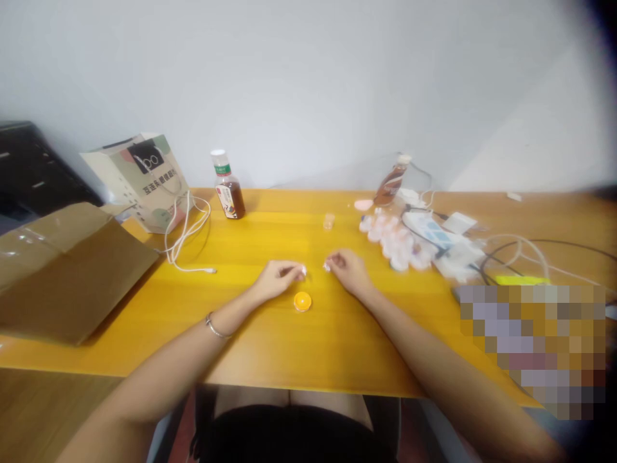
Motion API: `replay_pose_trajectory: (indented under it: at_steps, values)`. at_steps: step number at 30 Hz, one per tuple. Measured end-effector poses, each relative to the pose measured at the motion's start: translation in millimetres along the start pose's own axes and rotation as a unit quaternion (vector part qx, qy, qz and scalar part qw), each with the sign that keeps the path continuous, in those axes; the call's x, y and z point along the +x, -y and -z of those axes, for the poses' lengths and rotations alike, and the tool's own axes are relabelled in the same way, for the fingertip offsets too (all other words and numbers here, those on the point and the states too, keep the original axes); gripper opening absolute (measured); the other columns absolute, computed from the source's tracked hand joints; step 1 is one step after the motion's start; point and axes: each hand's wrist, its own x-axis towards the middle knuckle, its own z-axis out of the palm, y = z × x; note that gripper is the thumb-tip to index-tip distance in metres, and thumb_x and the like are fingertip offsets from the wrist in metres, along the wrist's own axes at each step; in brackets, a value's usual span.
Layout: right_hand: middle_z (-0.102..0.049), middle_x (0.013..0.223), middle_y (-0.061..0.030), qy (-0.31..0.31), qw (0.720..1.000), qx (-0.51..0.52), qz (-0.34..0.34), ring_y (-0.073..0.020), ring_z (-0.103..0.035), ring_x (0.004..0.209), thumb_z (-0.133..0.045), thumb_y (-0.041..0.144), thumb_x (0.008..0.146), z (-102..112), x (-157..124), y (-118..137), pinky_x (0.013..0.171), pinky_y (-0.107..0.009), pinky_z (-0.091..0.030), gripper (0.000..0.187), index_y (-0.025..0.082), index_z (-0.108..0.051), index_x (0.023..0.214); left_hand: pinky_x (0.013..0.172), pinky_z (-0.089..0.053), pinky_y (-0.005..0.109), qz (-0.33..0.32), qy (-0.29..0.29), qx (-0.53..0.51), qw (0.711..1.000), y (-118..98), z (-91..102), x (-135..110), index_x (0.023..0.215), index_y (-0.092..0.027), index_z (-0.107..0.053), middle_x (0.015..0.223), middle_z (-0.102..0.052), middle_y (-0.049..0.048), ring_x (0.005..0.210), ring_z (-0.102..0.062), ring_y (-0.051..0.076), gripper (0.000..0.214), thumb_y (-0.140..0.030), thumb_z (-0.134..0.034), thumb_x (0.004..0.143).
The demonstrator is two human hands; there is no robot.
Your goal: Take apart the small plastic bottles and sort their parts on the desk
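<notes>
Over the middle of the table, my left hand (276, 279) pinches a small white piece (303, 271) between thumb and fingertips. Across a narrow gap, my right hand (351, 271) is closed on another small whitish piece (326, 265). Both pieces are too small and blurred to name. Just below my left fingertips, a small round tub with an orange top (303, 301) sits on the yellow wooden table (308, 360), apart from both hands. Beyond the hands lies a small pale, clear-looking object (328, 221).
Several small white-lidded tubs (395, 241) cluster at right, near a tilted brown bottle (391, 181), a pink lid-like disc (364, 204) and tangled cables (520, 241). Leftward are a dark drink bottle (230, 193), white cable (180, 241), printed paper bag (154, 186) and brown bag (72, 276).
</notes>
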Motion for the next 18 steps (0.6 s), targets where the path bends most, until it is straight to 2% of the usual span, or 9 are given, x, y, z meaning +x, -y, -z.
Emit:
replay_pose_trajectory:
  at_steps: [4,9,12,15,18]
  values:
    - [-0.055,0.065,0.0003,0.009,1.000,0.016,0.006,-0.0119,-0.050,0.057,-0.055,0.027,0.073,-6,-1,0,0.057,-0.026,-0.042,0.011,0.017,-0.059,0.075,0.067,-0.047,0.021,0.013,-0.002,-0.002,1.000,6,-2.0,1,0.075,-0.013,-0.067,0.071,-0.068,0.0024,0.067,-0.061,0.012,0.028,-0.034,-0.050,0.080]
    - [-0.053,0.065,0.0000,-0.028,0.999,0.024,0.040,-0.0123,-0.049,0.056,-0.053,0.031,0.077,-4,-3,2,0.057,-0.027,-0.044,0.015,0.018,-0.059,0.079,0.064,-0.046,0.020,0.018,0.000,0.016,1.000,9,-1.9,2,0.074,-0.012,-0.067,0.069,-0.066,0.0016,0.064,-0.059,0.012,0.029,-0.035,-0.050,0.080]
    - [-0.054,0.070,-0.0017,-0.032,0.993,0.041,0.105,-0.0135,-0.051,0.061,-0.054,0.033,0.079,0,-9,13,0.060,-0.028,-0.045,0.018,0.018,-0.059,0.087,0.062,-0.045,0.020,0.021,0.003,0.027,0.999,7,-1.0,1,0.075,-0.012,-0.067,0.069,-0.065,0.0012,0.064,-0.058,0.012,0.029,-0.035,-0.050,0.080]
    - [-0.057,0.075,-0.0030,0.013,0.979,0.065,0.191,-0.0149,-0.054,0.068,-0.059,0.035,0.077,0,-18,28,0.063,-0.028,-0.045,0.023,0.019,-0.058,0.094,0.059,-0.043,0.019,0.013,0.007,0.039,0.999,5,-0.9,0,0.075,-0.012,-0.066,0.068,-0.065,0.0007,0.062,-0.056,0.011,0.028,-0.034,-0.049,0.081]
    - [-0.060,0.079,-0.0036,0.050,0.968,0.091,0.228,-0.0148,-0.055,0.072,-0.058,0.033,0.079,-3,-26,37,0.065,-0.028,-0.046,0.019,0.020,-0.059,0.093,0.060,-0.042,0.019,-0.001,0.016,0.043,0.999,2,-2.1,-1,0.081,-0.012,-0.067,0.074,-0.067,0.0018,0.065,-0.057,0.011,0.028,-0.034,-0.049,0.081]
